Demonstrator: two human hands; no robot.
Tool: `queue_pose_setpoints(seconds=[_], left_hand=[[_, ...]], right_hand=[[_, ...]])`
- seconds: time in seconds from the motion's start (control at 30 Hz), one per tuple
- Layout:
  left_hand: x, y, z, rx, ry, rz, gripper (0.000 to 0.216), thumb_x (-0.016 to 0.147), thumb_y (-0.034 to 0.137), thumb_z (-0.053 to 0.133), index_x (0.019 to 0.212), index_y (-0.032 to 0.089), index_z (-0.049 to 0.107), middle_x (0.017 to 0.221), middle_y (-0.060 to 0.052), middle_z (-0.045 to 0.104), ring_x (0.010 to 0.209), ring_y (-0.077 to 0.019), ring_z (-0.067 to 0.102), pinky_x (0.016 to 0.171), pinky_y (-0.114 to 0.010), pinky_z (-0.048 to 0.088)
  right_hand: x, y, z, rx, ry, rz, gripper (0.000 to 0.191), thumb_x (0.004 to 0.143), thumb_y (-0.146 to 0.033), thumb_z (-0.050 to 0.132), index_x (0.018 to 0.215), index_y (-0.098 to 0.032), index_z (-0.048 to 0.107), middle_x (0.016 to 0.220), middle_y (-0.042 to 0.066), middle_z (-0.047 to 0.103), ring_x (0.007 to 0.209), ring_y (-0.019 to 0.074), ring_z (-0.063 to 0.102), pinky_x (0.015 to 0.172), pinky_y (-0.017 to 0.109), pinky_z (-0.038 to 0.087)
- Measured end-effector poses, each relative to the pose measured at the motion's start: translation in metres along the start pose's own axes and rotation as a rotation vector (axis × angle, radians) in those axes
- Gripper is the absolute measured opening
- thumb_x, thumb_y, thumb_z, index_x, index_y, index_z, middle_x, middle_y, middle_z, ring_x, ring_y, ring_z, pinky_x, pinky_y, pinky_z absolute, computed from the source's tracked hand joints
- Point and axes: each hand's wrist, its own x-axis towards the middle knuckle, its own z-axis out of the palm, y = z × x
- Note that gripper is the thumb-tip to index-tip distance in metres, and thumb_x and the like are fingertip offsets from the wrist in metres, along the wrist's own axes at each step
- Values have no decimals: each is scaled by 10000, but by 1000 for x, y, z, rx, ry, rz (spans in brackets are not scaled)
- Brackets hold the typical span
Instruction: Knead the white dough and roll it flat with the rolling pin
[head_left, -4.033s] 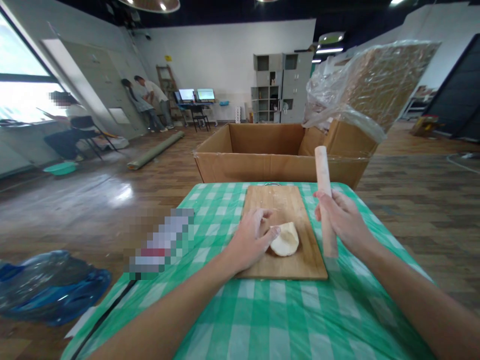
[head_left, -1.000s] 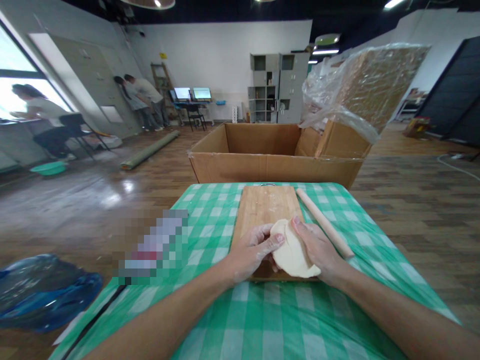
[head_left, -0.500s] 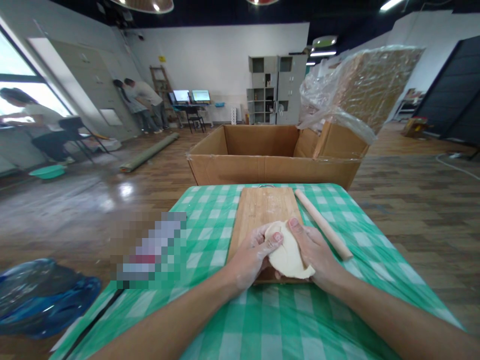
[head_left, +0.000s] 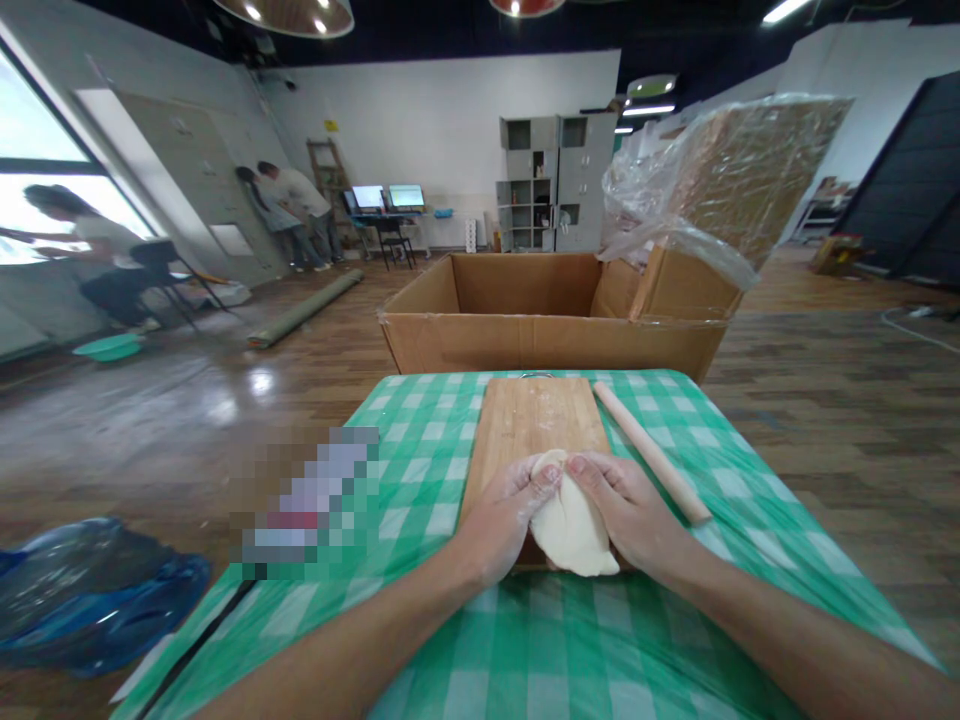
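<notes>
A pale lump of dough [head_left: 570,530] is held between both hands over the near end of a wooden cutting board [head_left: 536,420]. My left hand [head_left: 502,515] grips its left side, fingers curled, dusted with flour. My right hand [head_left: 630,510] wraps its right side, thumb on top. The two thumbs nearly meet at the dough's upper edge. A wooden rolling pin [head_left: 651,452] lies on the green checked tablecloth [head_left: 420,450], just right of the board, apart from both hands.
An open cardboard box [head_left: 547,320] stands beyond the table's far edge, with a plastic-wrapped board [head_left: 720,180] leaning at its right. A blue plastic bag [head_left: 90,590] lies on the floor at the left. Other people stand and sit far off at the left.
Four seconds ago my right hand held the rolling pin upright; it now lies beside the board. Both hands have closed in on the dough, squeezing it narrower over the last second.
</notes>
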Motion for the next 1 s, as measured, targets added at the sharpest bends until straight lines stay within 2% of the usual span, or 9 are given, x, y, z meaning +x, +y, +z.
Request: queue_pose_setpoints(seconds=[0.07, 0.13, 0.23, 0.3, 0.5, 0.6, 0.7, 0.83, 1.0], left_hand=[[-1, -1, 1, 82, 83, 42, 433, 909, 570, 599, 847, 146, 663, 827, -43, 689, 787, -172, 625, 715, -250, 486], [-1, -2, 2, 129, 123, 28, 474, 923, 608, 547, 811, 156, 637, 762, -33, 671, 720, -167, 623, 656, -251, 481], [-1, -4, 5, 226, 100, -12, 540, 937, 651, 473, 778, 157, 619, 653, -25, 631, 558, -145, 574, 502, -235, 404], [-3, -4, 7, 306, 89, 28, 547, 938, 643, 479, 754, 149, 628, 666, -40, 643, 576, -144, 579, 499, -229, 394], [-7, -4, 6, 165, 108, -62, 540, 940, 658, 449, 866, 167, 661, 588, -19, 622, 491, -147, 580, 443, -237, 424], [-7, -3, 6, 144, 35, -120, 548, 935, 668, 456, 952, 158, 657, 564, -10, 626, 401, -136, 555, 365, -221, 410], [-5, -2, 8, 147, 21, -121, 579, 937, 676, 442, 993, 137, 647, 542, -7, 621, 334, -126, 513, 296, -207, 382], [-4, -1, 7, 235, 39, -24, 543, 935, 657, 472, 922, 147, 657, 606, -35, 666, 380, -126, 559, 297, -183, 356], [-3, -1, 7, 289, 42, 14, 540, 930, 649, 490, 812, 149, 655, 629, -40, 666, 451, -135, 595, 338, -190, 376]], right_hand=[[-3, -3, 1, -89, 28, -40, 467, 996, -549, 471, 741, -177, 590, 707, 8, 579, 647, 142, 498, 556, 249, 389], [-5, -5, 2, -79, 19, -25, 478, 999, -546, 464, 715, -179, 578, 677, 6, 555, 621, 140, 475, 535, 251, 366], [-8, -7, 3, 73, -58, 60, 471, 1002, -559, 443, 758, -184, 590, 712, 19, 587, 640, 154, 517, 544, 256, 394], [-9, -7, 4, 87, -89, 64, 465, 996, -573, 448, 783, -183, 587, 738, 21, 599, 651, 153, 527, 542, 252, 395], [-6, -2, 3, -109, -15, -16, 496, 1007, -568, 428, 748, -177, 588, 667, 9, 566, 596, 140, 499, 505, 251, 371], [-4, 0, 0, -106, 92, -39, 473, 1006, -560, 437, 769, -184, 599, 699, 24, 606, 627, 157, 552, 523, 257, 422], [-1, 3, -2, -20, 107, 26, 462, 989, -592, 447, 786, -202, 588, 668, 17, 614, 543, 156, 562, 455, 257, 429], [1, 3, -2, 54, 45, 134, 464, 964, -643, 448, 839, -216, 578, 572, -17, 572, 388, 135, 485, 330, 246, 341], [4, -3, 2, -33, 52, 10, 477, 973, -596, 478, 731, -193, 565, 695, 23, 635, 603, 158, 579, 488, 246, 425]])
